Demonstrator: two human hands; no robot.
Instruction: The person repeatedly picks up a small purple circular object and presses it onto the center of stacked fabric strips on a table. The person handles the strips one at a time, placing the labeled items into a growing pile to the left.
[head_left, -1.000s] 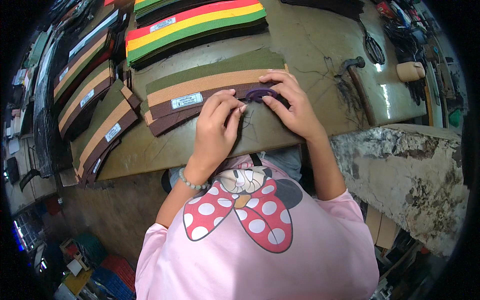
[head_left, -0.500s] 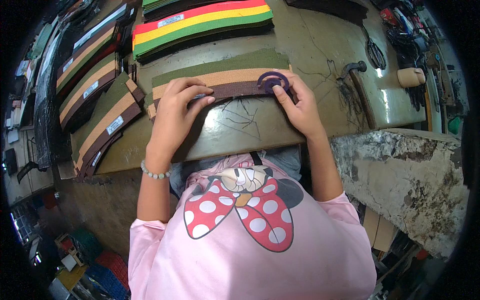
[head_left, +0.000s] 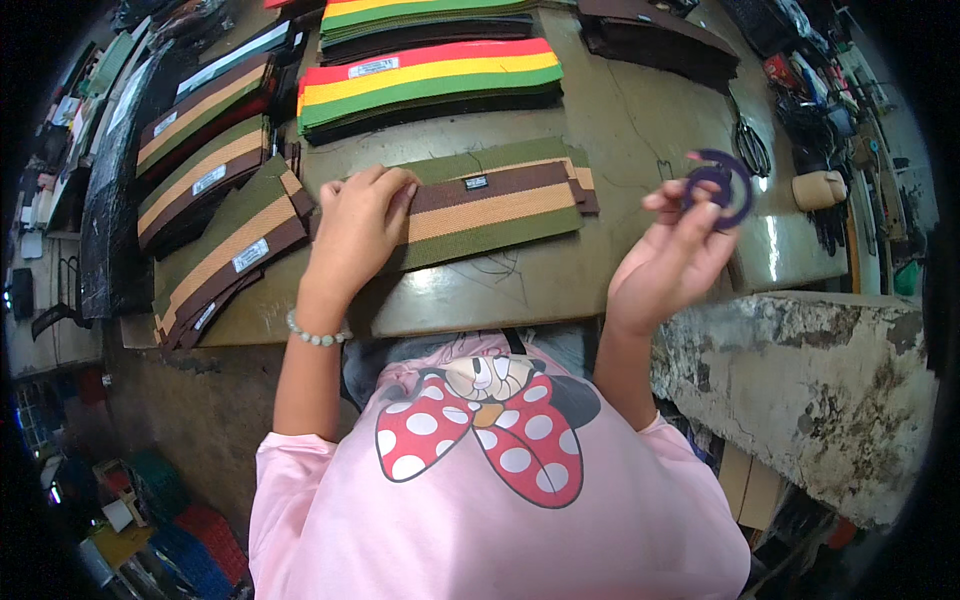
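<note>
A green, tan and brown striped webbing strip [head_left: 490,215] lies across the table in front of me, with a small black label on its brown stripe. Another strip in the same colours shows from beneath its far edge and right end. My left hand [head_left: 362,215] is closed at the strip's left part, thumb and fingers pinching its edge. Off the table to the right, my right hand [head_left: 675,250] holds up a dark purple ring-shaped tool [head_left: 742,190] between thumb and fingers. Its exact kind is not clear.
Stacks of similar striped strips [head_left: 225,225] lie at the left. Red, yellow and green strips [head_left: 430,90] are piled at the back, with dark brown strips [head_left: 660,45] at far right. Black-handled scissors [head_left: 750,145] and a tan thread cone [head_left: 818,191] sit on the right side.
My right hand has moved right and up, away from the strip, with the purple tool. The near strip now lies turned over, showing a black label. My left hand stays at its left part.
</note>
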